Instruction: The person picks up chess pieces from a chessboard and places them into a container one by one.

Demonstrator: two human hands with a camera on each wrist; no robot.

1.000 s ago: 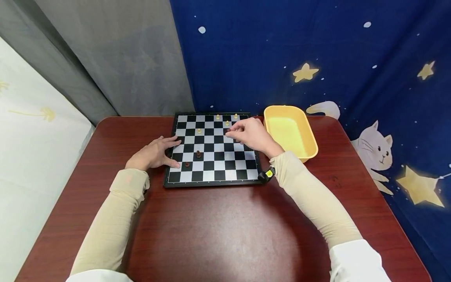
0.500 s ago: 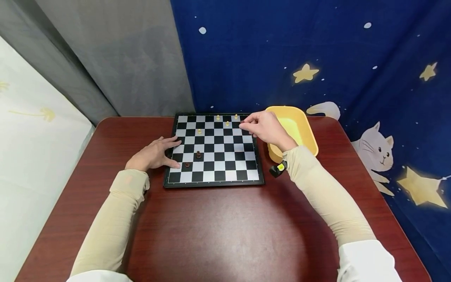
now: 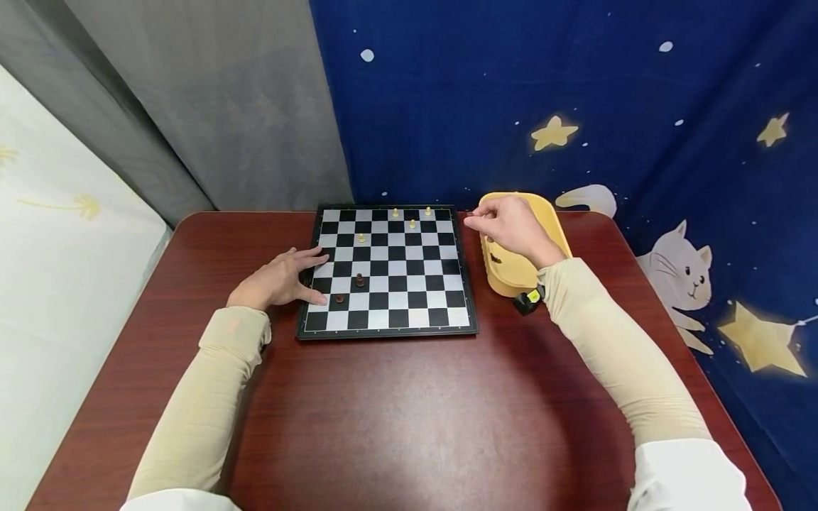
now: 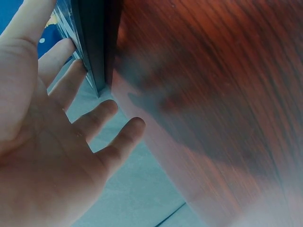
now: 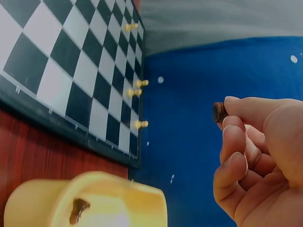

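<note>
My right hand (image 3: 511, 226) is raised over the yellow plastic tub (image 3: 558, 226). Thumb and fingers pinch a small dark brown chess piece (image 5: 219, 112), its round base facing the right wrist camera. Another dark brown chess piece (image 5: 79, 210) shows blurred at the tub's opening; whether it lies inside or is in the air I cannot tell. My left hand (image 3: 275, 279) has its fingers spread at the left edge of the chessboard (image 3: 397, 268). On the board stand two dark brown pieces, a taller one (image 3: 360, 280) and a shorter one (image 3: 339, 299).
Several pale yellow pawns (image 3: 412, 223) stand towards the board's far side. The reddish-brown wooden table (image 3: 383, 411) extends in front of the board. A grey curtain (image 3: 255, 113) and a blue star-patterned curtain (image 3: 447, 106) hang behind it.
My right hand has moved rightward from above the board to over the tub, carrying the dark chess piece. A dark piece now shows at the tub. The left hand has stayed put.
</note>
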